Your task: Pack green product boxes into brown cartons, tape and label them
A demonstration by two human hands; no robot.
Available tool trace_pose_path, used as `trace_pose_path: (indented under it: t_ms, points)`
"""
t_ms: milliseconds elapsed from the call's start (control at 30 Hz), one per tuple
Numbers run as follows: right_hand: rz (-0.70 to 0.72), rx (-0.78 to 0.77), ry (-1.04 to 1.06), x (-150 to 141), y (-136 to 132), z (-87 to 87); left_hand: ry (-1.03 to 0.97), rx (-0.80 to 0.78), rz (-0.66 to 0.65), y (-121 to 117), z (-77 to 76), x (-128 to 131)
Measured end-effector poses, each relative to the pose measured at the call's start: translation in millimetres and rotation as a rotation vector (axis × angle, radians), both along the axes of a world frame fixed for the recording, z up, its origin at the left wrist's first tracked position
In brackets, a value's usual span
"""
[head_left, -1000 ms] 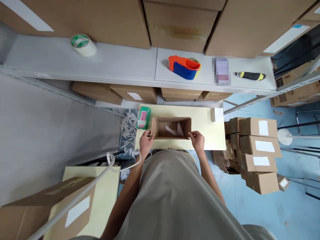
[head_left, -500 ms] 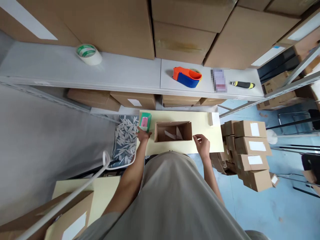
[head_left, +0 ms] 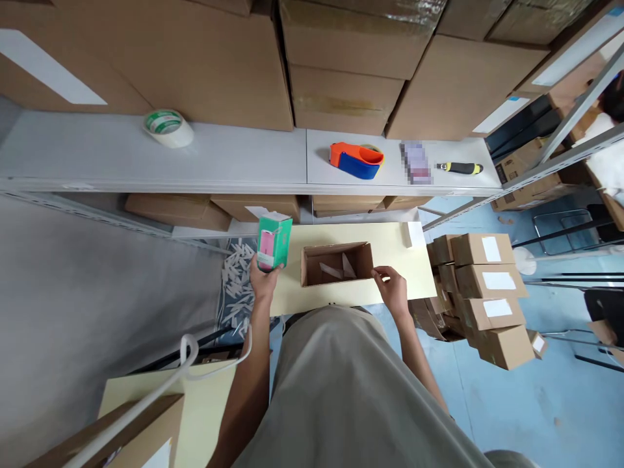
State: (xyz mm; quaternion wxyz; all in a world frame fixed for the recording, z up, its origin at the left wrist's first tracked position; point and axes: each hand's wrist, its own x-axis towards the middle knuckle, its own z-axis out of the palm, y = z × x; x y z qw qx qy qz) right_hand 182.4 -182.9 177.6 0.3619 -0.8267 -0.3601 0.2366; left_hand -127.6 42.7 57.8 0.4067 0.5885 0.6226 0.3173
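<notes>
My left hand (head_left: 264, 278) is closed around the lower end of a green box (head_left: 281, 242) with a pink panel, lifted at the left edge of the cream table (head_left: 319, 300). To the right of it stands an open cardboard box (head_left: 316, 282), with white pieces (head_left: 332, 270) lying inside on its bottom. At that box's right front corner, my right hand (head_left: 391, 286) pinches the rim between thumb and fingers.
A small white box (head_left: 414, 235) stands at the table's far right. On the grey shelf (head_left: 234, 153) lie a tape roll (head_left: 168, 128), a tape dispenser (head_left: 357, 160) and a utility knife (head_left: 461, 168). Cardboard boxes (head_left: 492, 286) are stacked at right. A bin of white strips (head_left: 237, 283) sits left.
My left hand left the cardboard box, took hold of the green box and raised it off the table. My right hand came off the cardboard box's corner and is back at it.
</notes>
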Motion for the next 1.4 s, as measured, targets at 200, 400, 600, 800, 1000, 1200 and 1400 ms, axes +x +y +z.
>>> trace_pose_path:
  t_ms: [200,400,600,800,1000,1200,1400]
  points:
    - [0.176,0.010,0.126,0,22,-22.6,-0.363,0.001,-0.178,-25,69.0,10]
    - [0.223,-0.139,0.129,13,27,-36.7,-0.107,0.173,-0.635,-34,106.3,53]
    - [0.256,-0.259,0.107,22,19,-39.6,0.263,0.118,-0.769,-46,99.4,73]
    - [0.353,-0.341,-0.082,11,31,-34.0,0.440,0.050,-0.806,-52,83.5,78]
    - [0.607,-0.580,-0.382,5,70,-34.5,0.555,-0.029,-0.822,-51,61.7,91]
    - [0.707,-0.695,-0.457,1,100,-51.7,0.642,-0.130,-0.833,-41,52.5,108]
    - [0.729,-0.657,-0.463,5,113,-56.3,0.668,-0.178,-0.842,-31,57.5,117]
